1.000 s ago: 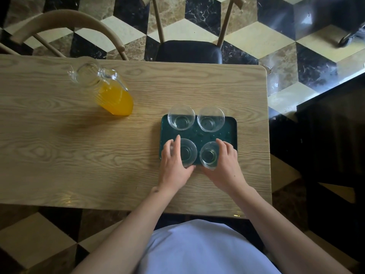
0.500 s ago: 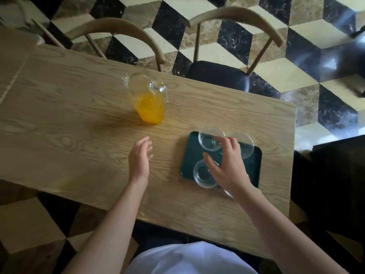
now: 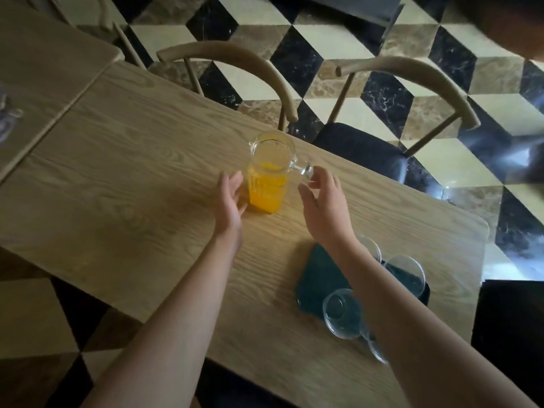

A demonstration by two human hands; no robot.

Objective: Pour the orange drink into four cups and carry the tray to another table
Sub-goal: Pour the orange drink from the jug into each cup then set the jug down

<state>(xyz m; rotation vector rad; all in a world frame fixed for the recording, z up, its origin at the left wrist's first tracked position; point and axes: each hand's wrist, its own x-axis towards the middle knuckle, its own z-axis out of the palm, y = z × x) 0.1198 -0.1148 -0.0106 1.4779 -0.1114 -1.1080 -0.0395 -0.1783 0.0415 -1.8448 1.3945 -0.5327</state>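
Note:
A glass jug (image 3: 269,175) about half full of orange drink stands upright near the table's far edge, its handle (image 3: 304,169) pointing right. My left hand (image 3: 230,201) is open just left of the jug, palm facing it. My right hand (image 3: 325,206) is open just right of it, fingertips close to the handle; I cannot tell whether they touch. Nearer me, a dark green tray (image 3: 319,278) holds clear empty cups (image 3: 341,313), (image 3: 407,273); my right forearm hides parts of the others.
The wooden table (image 3: 132,178) runs left, with a second table (image 3: 44,60) butted against it at the far left. Two curved-back chairs (image 3: 235,63), (image 3: 412,81) stand across the far edge. The floor is patterned tile.
Both hands left the cups and tray and travelled up to the jug, now flanking it. The view has swung, so the tray lies lower right.

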